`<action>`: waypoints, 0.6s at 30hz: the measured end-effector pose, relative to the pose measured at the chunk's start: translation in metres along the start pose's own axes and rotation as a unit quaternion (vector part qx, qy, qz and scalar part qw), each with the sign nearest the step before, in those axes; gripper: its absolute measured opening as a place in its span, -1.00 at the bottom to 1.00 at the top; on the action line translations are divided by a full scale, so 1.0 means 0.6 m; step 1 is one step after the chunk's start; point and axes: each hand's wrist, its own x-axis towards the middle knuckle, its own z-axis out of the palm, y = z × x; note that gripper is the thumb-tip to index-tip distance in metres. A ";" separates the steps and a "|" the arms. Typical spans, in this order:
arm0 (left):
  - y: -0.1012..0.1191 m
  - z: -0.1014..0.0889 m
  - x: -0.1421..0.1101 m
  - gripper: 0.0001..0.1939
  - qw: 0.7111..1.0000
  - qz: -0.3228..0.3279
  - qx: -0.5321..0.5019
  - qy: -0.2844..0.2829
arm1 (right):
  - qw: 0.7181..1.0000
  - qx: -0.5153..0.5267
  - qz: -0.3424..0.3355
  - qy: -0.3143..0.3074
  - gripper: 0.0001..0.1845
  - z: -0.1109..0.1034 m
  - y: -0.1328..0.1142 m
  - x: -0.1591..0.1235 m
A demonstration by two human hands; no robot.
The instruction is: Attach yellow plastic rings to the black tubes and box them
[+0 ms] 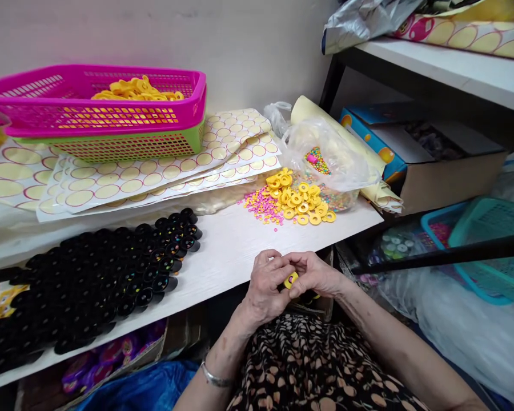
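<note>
Both hands meet just off the table's front edge, above my lap. Between them is a small yellow ring-shaped piece point(290, 279) with a dark pink spot at its centre. My left hand point(268, 285) curls its fingers against the piece from the left. From the right, my right hand point(312, 277) pinches it with thumb and fingers; something dark below the thumb is too small to make out. On the table beyond lies a heap of yellow rings point(302, 201), beside scattered pink and yellow beads point(261, 204).
Rows of black round cups point(89, 274), some with coloured bits, cover the table's left. Behind stand a pink basket point(111, 117) of yellow pieces and sticker sheets point(163, 177). A plastic bag point(338, 154) of beads sits at the table's right end, near an open box point(449, 177).
</note>
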 end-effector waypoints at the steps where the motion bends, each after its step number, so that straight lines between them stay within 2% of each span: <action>1: 0.001 0.004 -0.002 -0.87 1.000 0.002 0.006 -0.001 | 1.000 -0.020 0.013 -0.003 -0.39 0.002 -0.003 0.000; 4: 0.001 0.014 -0.009 -0.89 1.000 0.012 0.003 0.004 | 0.998 -0.051 0.028 0.007 -0.43 0.006 -0.006 -0.003; 8: -0.001 0.023 -0.017 -0.94 0.999 0.019 -0.023 0.022 | 0.999 -0.027 0.004 0.039 -0.50 0.017 0.012 -0.003; 11: -0.004 0.024 -0.021 -0.92 0.998 -0.015 -0.055 0.033 | 0.995 -0.009 -0.024 0.094 -0.59 0.027 0.027 -0.002; 13: -0.006 0.021 -0.024 -0.89 0.996 -0.036 -0.080 0.035 | 0.992 0.002 -0.043 0.118 -0.58 0.031 0.033 -0.004; 15: -0.006 0.018 -0.027 -0.89 0.993 -0.045 -0.101 0.027 | 0.994 0.018 -0.044 0.097 -0.50 0.031 0.035 -0.010; 18: -0.003 0.017 -0.031 -0.88 0.992 -0.054 -0.113 0.002 | 0.998 0.041 -0.010 0.037 -0.40 0.024 0.036 -0.021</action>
